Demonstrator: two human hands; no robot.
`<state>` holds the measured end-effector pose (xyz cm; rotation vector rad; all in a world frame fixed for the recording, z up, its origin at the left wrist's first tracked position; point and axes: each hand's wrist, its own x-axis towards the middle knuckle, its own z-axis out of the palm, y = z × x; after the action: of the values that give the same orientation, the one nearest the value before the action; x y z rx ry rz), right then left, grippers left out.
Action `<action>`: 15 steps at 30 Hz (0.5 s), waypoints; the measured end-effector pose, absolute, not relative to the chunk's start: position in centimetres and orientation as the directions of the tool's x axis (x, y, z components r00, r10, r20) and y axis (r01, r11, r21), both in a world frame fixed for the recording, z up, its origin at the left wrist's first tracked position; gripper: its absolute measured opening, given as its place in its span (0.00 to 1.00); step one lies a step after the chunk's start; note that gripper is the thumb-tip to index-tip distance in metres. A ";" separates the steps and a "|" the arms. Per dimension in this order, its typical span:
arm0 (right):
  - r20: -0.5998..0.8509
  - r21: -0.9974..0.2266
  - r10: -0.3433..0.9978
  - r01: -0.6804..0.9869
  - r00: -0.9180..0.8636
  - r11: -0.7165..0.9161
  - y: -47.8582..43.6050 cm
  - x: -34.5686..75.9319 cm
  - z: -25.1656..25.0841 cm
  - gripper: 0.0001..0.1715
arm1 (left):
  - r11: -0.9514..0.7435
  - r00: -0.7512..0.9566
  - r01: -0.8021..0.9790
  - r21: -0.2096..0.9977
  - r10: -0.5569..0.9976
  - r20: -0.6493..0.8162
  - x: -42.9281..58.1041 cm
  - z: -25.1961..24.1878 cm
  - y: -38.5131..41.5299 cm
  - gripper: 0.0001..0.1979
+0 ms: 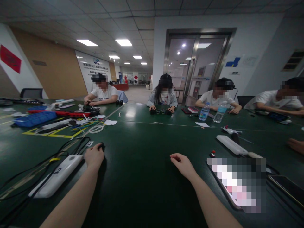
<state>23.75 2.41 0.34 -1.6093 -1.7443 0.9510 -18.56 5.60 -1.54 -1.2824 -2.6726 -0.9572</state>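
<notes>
My left hand (94, 156) rests on the dark green table (142, 164), its fingers curled round a small black object (101, 146) that I cannot identify. A white power strip (58, 175) with black cables lies just left of that hand. My right hand (182, 164) lies loosely closed on the tabletop, a little right of centre, with nothing visible in it. A small red and black part (212, 153) sits to its right, beside a blurred flat item (237, 183).
Several people sit across the table, working with small black devices. Two water bottles (204, 111) stand at the far right. A blue tray (35, 118), red tray, cables and tools crowd the left. Another white power strip (231, 145) lies right; another person's hand (295, 145) shows at the edge.
</notes>
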 end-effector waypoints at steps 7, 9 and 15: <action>-0.017 -0.811 0.993 0.582 -0.117 0.055 2.6 23.7 0.0 0.14 | 0.511 -0.665 0.728 0.457 0.688 0.291 -18.3 -1.6 5.7 0.20; -0.021 -0.812 0.993 0.581 -0.117 0.051 2.5 23.7 0.1 0.14 | 0.514 -0.665 0.730 0.450 0.686 0.295 -18.4 -1.6 5.7 0.20; -0.037 -0.810 0.992 0.586 -0.117 0.039 2.3 23.7 0.4 0.14 | 0.522 -0.654 0.742 0.421 0.701 0.283 -18.5 -1.5 5.6 0.20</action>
<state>23.70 2.31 0.40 -1.5947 -1.7608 0.9357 -18.47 5.60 -1.49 -1.2694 -2.6722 -0.7975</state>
